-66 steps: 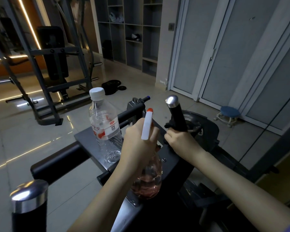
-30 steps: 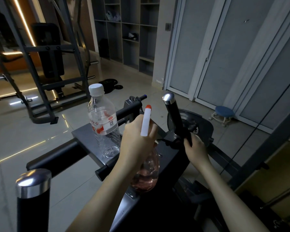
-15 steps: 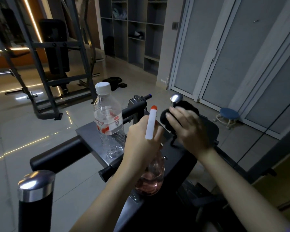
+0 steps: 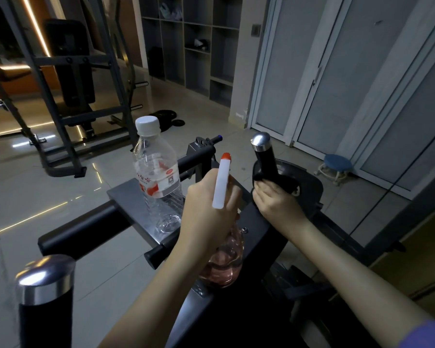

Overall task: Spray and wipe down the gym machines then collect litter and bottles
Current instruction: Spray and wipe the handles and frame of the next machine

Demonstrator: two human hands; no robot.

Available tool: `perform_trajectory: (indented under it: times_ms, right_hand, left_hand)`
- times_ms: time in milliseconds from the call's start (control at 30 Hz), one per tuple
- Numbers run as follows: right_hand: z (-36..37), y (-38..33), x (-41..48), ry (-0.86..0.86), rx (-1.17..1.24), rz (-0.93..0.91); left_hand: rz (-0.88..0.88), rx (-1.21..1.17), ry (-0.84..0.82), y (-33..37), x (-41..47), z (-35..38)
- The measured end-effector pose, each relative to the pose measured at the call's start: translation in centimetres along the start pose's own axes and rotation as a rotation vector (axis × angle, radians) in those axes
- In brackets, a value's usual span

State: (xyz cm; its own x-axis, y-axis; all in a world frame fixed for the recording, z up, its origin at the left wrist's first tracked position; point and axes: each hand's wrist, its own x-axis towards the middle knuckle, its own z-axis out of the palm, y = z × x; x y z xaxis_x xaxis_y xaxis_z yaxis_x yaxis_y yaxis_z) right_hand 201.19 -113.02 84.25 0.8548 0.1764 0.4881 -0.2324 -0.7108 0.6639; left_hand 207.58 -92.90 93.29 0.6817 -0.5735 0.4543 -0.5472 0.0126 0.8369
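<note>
My left hand (image 4: 209, 209) grips a spray bottle (image 4: 222, 259) with pinkish liquid, a white trigger head and an orange nozzle tip. My right hand (image 4: 274, 202) holds a dark cloth (image 4: 286, 185) wrapped round the base of the black, chrome-capped machine handle (image 4: 264, 154). A nearly empty clear water bottle (image 4: 157, 177) with a white cap and red-and-white label stands upright on the machine's grey metal plate (image 4: 126, 197), just left of my left hand.
A second chrome-capped handle (image 4: 45, 292) rises at the lower left. A black padded bar (image 4: 86, 227) runs left from the plate. Behind stand a grey rack machine (image 4: 68, 96), weight plates (image 4: 166, 116) on the floor, shelving, and a small blue stool (image 4: 337, 167) by the sliding doors.
My right hand with the cloth was up over the handle's chrome cap half a second ago and has slid down to the handle's base. My left hand keeps holding the spray bottle.
</note>
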Motion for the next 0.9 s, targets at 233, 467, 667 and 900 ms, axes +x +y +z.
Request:
perform_trajectory:
  times_ms: [233, 467, 667, 900]
  right_hand:
    - [-0.6, -1.7, 0.5, -0.140, 0.243, 0.226]
    - [-2.4, -2.5, 0.4, -0.462, 0.530, 0.452]
    - [-4.3, -2.2, 2.2, -0.623, 0.832, 0.937]
    - [-4.8, -3.1, 1.6, -0.381, 0.950, 1.384]
  left_hand:
    - [0.054, 0.038, -0.003, -0.5, 0.0, 0.0]
    - [0.085, 0.020, -0.004, -0.6, -0.2, -0.1]
    - [0.087, -0.012, -0.005, -0.1, -0.3, -0.2]
    - [0.063, -0.064, -0.033, -0.1, -0.2, -0.4]
